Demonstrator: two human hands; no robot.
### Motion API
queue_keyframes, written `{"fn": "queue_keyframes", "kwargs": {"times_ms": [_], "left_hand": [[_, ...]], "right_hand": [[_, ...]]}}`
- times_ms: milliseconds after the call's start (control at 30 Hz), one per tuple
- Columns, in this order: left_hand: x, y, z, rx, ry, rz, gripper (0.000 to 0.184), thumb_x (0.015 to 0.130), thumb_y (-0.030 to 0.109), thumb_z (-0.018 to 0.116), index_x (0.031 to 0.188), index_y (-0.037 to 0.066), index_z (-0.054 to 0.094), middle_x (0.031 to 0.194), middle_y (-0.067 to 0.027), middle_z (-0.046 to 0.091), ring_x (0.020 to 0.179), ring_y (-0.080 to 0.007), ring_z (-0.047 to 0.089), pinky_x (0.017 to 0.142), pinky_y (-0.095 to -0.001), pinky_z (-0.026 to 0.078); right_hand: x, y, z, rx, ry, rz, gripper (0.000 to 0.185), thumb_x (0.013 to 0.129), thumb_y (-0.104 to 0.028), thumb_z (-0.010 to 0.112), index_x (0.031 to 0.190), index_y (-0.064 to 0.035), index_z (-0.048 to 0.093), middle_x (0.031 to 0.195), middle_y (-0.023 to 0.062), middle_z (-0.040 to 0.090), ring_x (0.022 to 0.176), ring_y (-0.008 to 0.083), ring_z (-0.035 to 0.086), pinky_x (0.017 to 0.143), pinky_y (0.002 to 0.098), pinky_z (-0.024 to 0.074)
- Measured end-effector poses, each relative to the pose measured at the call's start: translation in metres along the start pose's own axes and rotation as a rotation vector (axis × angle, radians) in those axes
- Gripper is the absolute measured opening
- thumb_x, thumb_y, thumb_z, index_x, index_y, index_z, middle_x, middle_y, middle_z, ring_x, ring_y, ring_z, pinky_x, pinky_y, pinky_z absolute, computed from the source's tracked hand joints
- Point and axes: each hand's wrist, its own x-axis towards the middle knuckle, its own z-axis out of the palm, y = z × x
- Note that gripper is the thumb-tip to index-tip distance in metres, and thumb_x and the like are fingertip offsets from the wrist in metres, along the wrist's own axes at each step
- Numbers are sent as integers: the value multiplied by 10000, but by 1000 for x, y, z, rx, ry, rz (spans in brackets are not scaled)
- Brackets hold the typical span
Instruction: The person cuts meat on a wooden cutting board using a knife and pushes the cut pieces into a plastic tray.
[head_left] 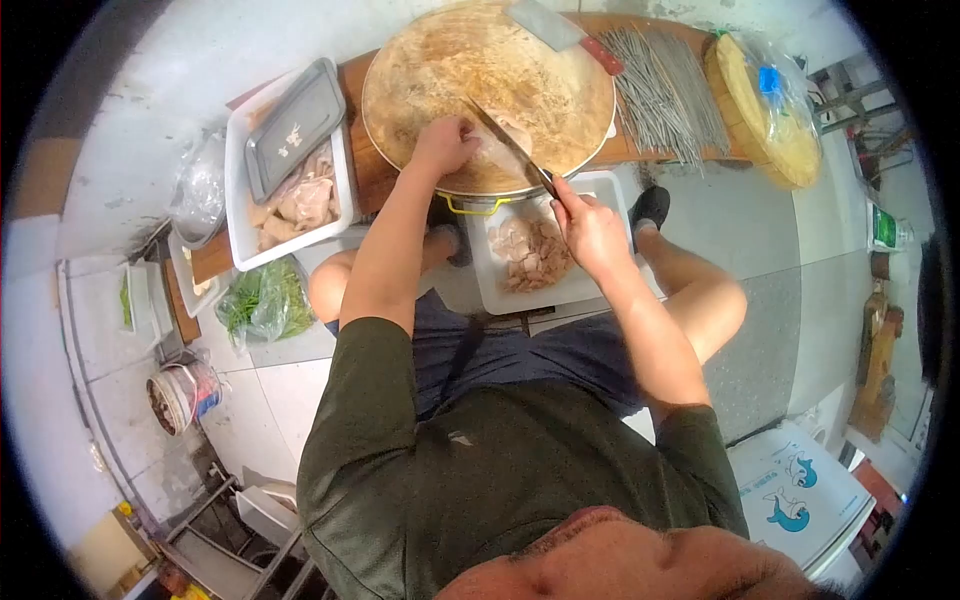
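Observation:
On the big round chopping board lies a pale piece of meat. My left hand is at its left edge, fingers curled; what they hold, if anything, is hidden. A long knife slants across the meat, its handle gripped in my right hand at the board's front edge. Below the board, a white tray contains cut meat pieces. Larger meat pieces fill a white tub on the left, with a grey tray resting tilted over it.
A cleaver with a red handle lies at the board's back edge. Thin grey sticks and a round yellow block are to the right. Bagged greens and a bucket stand at left.

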Motion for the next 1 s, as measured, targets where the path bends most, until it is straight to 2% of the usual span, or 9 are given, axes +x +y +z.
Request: {"fn": "queue_keyframes", "kwargs": {"times_ms": [67, 167, 267, 400, 500, 667, 767, 867, 1000], "left_hand": [[2, 4, 0, 28, -16, -20, 297, 873, 296, 715, 1034, 47, 709, 1028, -195, 701, 992, -407, 664, 865, -475, 539], [-6, 10, -2, -8, 32, 0, 219, 911, 230, 661, 1016, 41, 695, 1028, -191, 696, 991, -407, 662, 861, -482, 534], [-9, 10, 3, 29, 107, 27, 181, 924, 202, 635, 976, 35, 678, 1008, -185, 695, 984, -400, 663, 853, -493, 534], [-8, 12, 6, 58, 100, 48, 187, 924, 216, 632, 965, 38, 671, 1000, -188, 692, 973, -398, 664, 860, -497, 536], [-5, 13, 11, 81, 92, 43, 201, 924, 228, 633, 985, 40, 671, 1006, -192, 690, 977, -399, 662, 865, -499, 536], [-7, 4, 19, 62, 132, 87, 229, 927, 241, 635, 1020, 34, 660, 1039, -197, 679, 984, -410, 659, 867, -508, 535], [-10, 15, 11, 13, 134, 48, 269, 944, 261, 605, 998, -1, 621, 986, -254, 666, 974, -454, 626, 854, -526, 502], [-11, 17, 12, 13, 135, 37, 280, 951, 266, 604, 1015, -7, 610, 990, -261, 663, 973, -456, 624, 852, -528, 501], [-15, 13, 16, 37, 130, -8, 245, 965, 255, 574, 1041, 27, 621, 1046, -222, 683, 976, -446, 655, 842, -524, 535]], "right_hand": [[4, 8, 2, -1, 11, -7, 397, 968, -275, 648, 1361, -227, 625, 831, 159, 703, 747, 392, 693, 655, 497, 562], [5, 14, 1, 16, 37, -54, 344, 957, -256, 688, 1295, -194, 692, 842, 177, 715, 722, 388, 694, 640, 479, 564], [6, 21, -5, 41, 19, -76, 357, 958, -248, 689, 1309, -184, 684, 872, 190, 722, 751, 395, 697, 662, 474, 565], [9, 27, -13, 128, -26, -55, 390, 967, -253, 685, 1344, -158, 657, 961, 224, 721, 828, 416, 697, 731, 464, 568], [9, 20, -17, 146, -48, -46, 387, 973, -253, 681, 1346, -155, 655, 967, 234, 717, 846, 420, 697, 743, 466, 567], [6, 22, -9, 197, -32, -48, 377, 975, -242, 676, 1343, -162, 658, 963, 233, 717, 836, 425, 693, 734, 476, 565], [6, 24, -9, 152, -42, -65, 374, 970, -230, 682, 1336, -157, 663, 960, 230, 718, 825, 427, 692, 724, 486, 562], [14, 24, -9, 142, -33, -94, 367, 963, -221, 690, 1322, -149, 671, 946, 228, 718, 815, 427, 690, 715, 490, 561], [35, 17, 5, 174, 17, -127, 350, 958, -218, 693, 1297, -133, 682, 911, 228, 715, 808, 428, 689, 708, 479, 564]]}}
